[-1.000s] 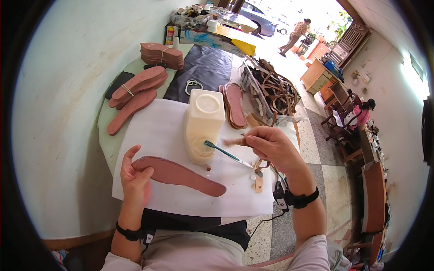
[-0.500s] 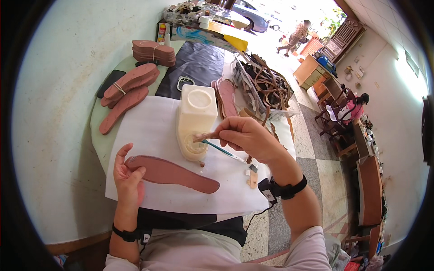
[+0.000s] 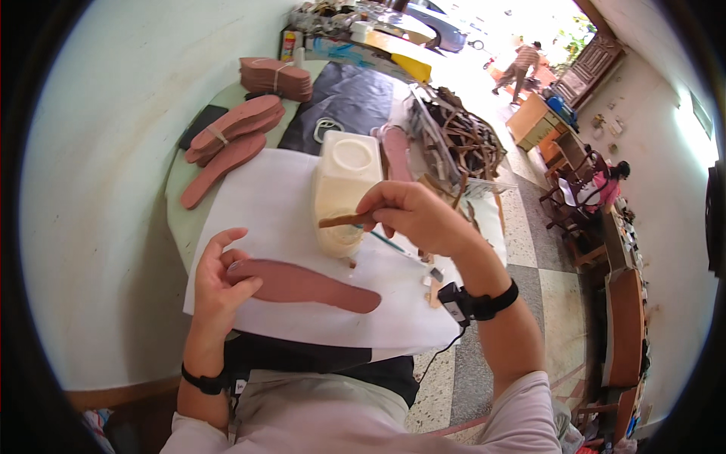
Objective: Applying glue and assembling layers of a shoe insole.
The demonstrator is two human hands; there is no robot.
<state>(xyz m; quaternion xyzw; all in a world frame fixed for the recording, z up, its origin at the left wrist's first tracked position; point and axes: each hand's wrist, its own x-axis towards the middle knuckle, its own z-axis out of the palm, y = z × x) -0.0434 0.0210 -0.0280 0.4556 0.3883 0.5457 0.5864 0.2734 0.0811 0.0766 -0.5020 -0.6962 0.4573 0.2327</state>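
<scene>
My left hand [image 3: 221, 284] grips the wide end of a reddish-brown insole [image 3: 321, 289], thumb on top, over the white sheet. Its narrow end points right. Between thumb and fingertips of my right hand [image 3: 414, 218] is a flat brown strip [image 3: 339, 222], held nearly level above the opening of a cream plastic container [image 3: 333, 181]. That container lies on its side with its cut-open part toward me; how much is inside is hard to see. A teal-and-white toothbrush-like handle [image 3: 389, 244] runs from near the opening, below my right hand.
Banded insole stacks [image 3: 276, 78] and further insoles [image 3: 238, 125] lie at the table's left. Behind the container are more insoles [image 3: 395, 151] and a clear bin [image 3: 442, 144] of brown straps. Small scraps [image 3: 434, 291] lie right. One person walks outside; another sits at the right.
My right hand has raised the brown strip from the container's opening and turned it nearly level. The left hand still holds the insole. The whole view has shifted slightly.
</scene>
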